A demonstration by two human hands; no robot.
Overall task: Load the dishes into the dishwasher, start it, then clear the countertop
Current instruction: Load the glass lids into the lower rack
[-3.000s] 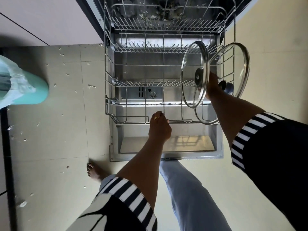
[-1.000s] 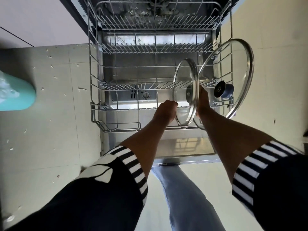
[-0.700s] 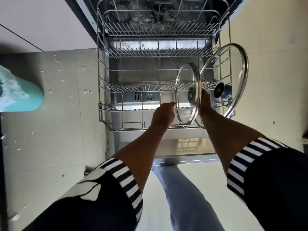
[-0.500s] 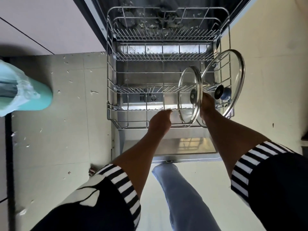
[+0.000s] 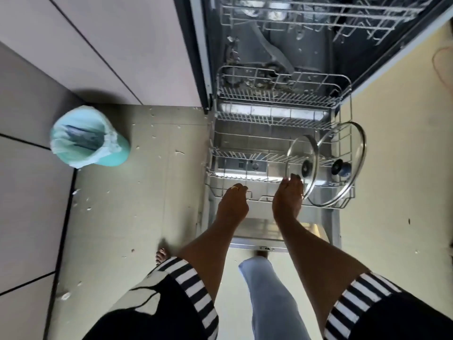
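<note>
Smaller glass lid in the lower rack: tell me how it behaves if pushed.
Standing on edge in the rack, the smaller glass lid would probably tip sideways toward the larger lid. Its round rim may let it roll. Glass looks rigid, likely breakable if knocked.

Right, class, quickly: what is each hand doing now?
Left hand: closed, holding the lower rack by its front rail.
Right hand: fingers at the smaller glass lid's rim; grip cannot be told.
</note>
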